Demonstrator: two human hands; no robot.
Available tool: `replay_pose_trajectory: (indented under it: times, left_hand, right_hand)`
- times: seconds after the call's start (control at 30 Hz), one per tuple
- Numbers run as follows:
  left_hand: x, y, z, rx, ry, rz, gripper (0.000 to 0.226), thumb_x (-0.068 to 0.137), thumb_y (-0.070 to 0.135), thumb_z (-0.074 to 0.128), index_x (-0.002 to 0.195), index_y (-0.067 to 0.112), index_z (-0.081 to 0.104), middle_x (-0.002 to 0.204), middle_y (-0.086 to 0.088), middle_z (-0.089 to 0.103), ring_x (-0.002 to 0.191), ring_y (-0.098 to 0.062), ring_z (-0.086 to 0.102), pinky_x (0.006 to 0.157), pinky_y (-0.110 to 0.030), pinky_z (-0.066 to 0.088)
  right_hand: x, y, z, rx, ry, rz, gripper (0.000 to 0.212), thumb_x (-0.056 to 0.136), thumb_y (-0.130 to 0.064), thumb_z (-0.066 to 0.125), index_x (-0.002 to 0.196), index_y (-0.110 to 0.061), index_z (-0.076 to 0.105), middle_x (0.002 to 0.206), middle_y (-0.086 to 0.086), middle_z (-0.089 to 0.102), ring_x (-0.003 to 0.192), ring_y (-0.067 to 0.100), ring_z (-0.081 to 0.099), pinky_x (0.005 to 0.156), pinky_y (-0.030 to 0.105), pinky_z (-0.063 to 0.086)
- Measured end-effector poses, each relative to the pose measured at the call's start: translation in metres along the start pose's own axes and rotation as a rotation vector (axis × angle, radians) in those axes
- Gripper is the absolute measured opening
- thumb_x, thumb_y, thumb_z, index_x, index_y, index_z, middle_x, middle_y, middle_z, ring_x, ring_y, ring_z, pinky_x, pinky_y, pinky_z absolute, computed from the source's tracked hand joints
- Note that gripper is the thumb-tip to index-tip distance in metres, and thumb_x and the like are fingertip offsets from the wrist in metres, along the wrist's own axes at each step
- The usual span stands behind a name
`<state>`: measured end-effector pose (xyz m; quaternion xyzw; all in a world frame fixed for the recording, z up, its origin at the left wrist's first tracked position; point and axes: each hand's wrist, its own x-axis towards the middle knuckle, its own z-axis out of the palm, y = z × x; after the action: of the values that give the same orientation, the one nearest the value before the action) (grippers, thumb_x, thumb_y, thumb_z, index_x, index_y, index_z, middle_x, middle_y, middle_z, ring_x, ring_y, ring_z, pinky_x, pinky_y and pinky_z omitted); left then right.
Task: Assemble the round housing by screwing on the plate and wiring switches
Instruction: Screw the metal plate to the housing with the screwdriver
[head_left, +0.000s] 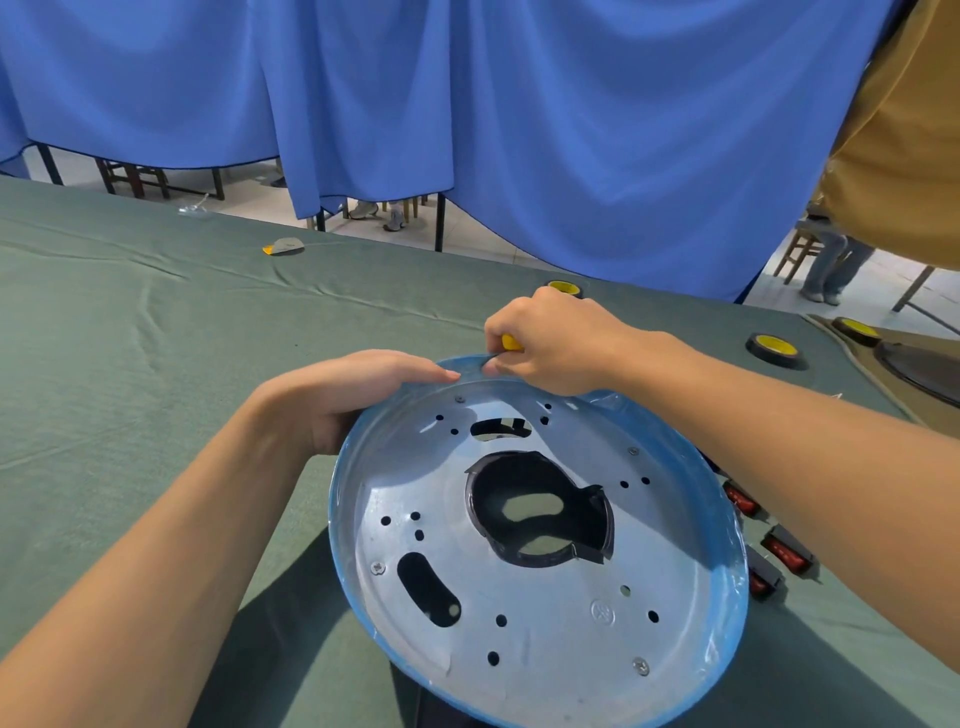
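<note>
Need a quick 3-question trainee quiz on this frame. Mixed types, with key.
1. True or false: the left hand grips the rim of the round housing.
2. The right hand holds: A) a hammer B) a yellow-handled tool C) a wire cutter.
3. Fill in: the red switches lie on the green cloth beneath the ___ forearm.
Key: 1 true; 2 B; 3 right.
</note>
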<state>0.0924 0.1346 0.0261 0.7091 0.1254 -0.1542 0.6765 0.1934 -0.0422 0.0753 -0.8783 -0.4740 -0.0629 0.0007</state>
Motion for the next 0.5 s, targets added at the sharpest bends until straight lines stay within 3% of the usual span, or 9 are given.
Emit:
replay_pose_trajectory:
  times: [0.17,0.27,0.4,0.5]
  left_hand:
    - [0.000,0.000,-0.003,-0.035,-0.030,-0.080,0.026,0.079,0.037,0.070,0.080,0.013,0.080,0.083,-0.011,0.072,0.062,-0.021,0.067,0.054,-0.029,0.055]
    - [0.002,0.001,-0.005,-0.046,-0.056,-0.082,0.028,0.073,0.039,0.072,0.081,0.013,0.080,0.085,-0.011,0.072,0.064,-0.021,0.068,0.055,-0.029,0.055]
    - [0.003,-0.001,-0.008,-0.069,-0.097,-0.076,0.029,0.072,0.039,0.075,0.084,0.013,0.080,0.086,-0.011,0.073,0.064,-0.019,0.069,0.055,-0.028,0.056]
    - [0.005,-0.003,-0.011,-0.085,-0.130,-0.059,0.031,0.074,0.039,0.074,0.089,0.012,0.080,0.091,-0.011,0.074,0.070,-0.021,0.070,0.064,-0.029,0.058]
  right_hand:
    - [-0.001,-0.001,-0.002,0.024,0.001,0.001,0.022,0.091,-0.045,0.059,0.076,-0.035,0.048,0.088,0.000,0.053,0.088,0.025,0.054,0.064,0.030,0.033]
    - [-0.001,-0.002,-0.004,0.040,-0.039,0.009,0.016,0.091,-0.043,0.059,0.083,-0.032,0.050,0.084,-0.007,0.051,0.087,0.021,0.050,0.065,0.032,0.037]
    - [-0.003,-0.004,-0.025,0.214,-0.177,0.069,0.016,0.090,-0.020,0.047,0.105,-0.022,0.043,0.104,-0.004,0.060,0.087,0.019,0.055,0.071,0.036,0.048]
    - [-0.004,-0.006,-0.046,0.271,-0.091,0.068,0.023,0.091,-0.007,0.040,0.108,-0.019,0.049,0.104,-0.003,0.058,0.094,0.018,0.055,0.075,0.031,0.048]
